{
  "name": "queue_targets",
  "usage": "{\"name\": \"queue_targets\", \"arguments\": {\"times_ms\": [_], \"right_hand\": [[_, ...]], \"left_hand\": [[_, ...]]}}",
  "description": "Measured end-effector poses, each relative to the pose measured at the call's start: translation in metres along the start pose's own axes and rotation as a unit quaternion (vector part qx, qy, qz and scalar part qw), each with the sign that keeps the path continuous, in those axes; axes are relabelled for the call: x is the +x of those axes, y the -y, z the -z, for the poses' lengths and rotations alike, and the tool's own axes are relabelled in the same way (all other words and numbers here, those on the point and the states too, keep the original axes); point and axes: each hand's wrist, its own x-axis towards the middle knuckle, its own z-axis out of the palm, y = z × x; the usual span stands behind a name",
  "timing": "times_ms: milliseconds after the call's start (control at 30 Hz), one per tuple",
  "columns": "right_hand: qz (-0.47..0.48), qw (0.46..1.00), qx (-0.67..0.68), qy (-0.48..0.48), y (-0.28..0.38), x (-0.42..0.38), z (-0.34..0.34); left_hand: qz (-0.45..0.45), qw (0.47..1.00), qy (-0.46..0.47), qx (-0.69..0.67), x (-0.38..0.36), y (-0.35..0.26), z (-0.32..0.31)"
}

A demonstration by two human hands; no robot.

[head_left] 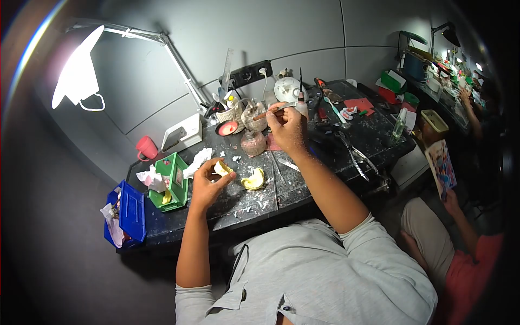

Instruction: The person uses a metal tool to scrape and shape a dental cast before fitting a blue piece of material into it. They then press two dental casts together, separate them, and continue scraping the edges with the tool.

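My left hand (208, 187) grips a small pale-yellow dental cast (222, 168) between thumb and fingers, just above the bench. A second yellow dental cast (253, 179), curved like a horseshoe, lies on the bench to its right. My right hand (288, 130) is raised over the middle of the bench, closed around a thin wax knife (269, 112) with a brown handle and a metal end. Below and left of that hand stands a glass spirit burner (253, 143). A round tin of pink wax (226, 128) is behind the burner, to the left.
At left sit a green bin (176, 181), a blue bin (132, 216), a pink mug (146, 148) and a white tray (183, 133). Pliers (357, 157) and a spray bottle (400, 122) are at right. White scraps litter the black bench (227, 216). A person in red (476, 271) sits nearby.
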Motion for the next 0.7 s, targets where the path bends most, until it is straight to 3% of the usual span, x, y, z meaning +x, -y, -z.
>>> {"name": "queue_targets", "arguments": {"times_ms": [700], "right_hand": [[-0.012, 0.999, 0.014, 0.035, 0.010, -0.004, 0.000]], "left_hand": [[-0.019, 0.996, 0.018, 0.085, 0.000, 0.003, 0.005]]}}
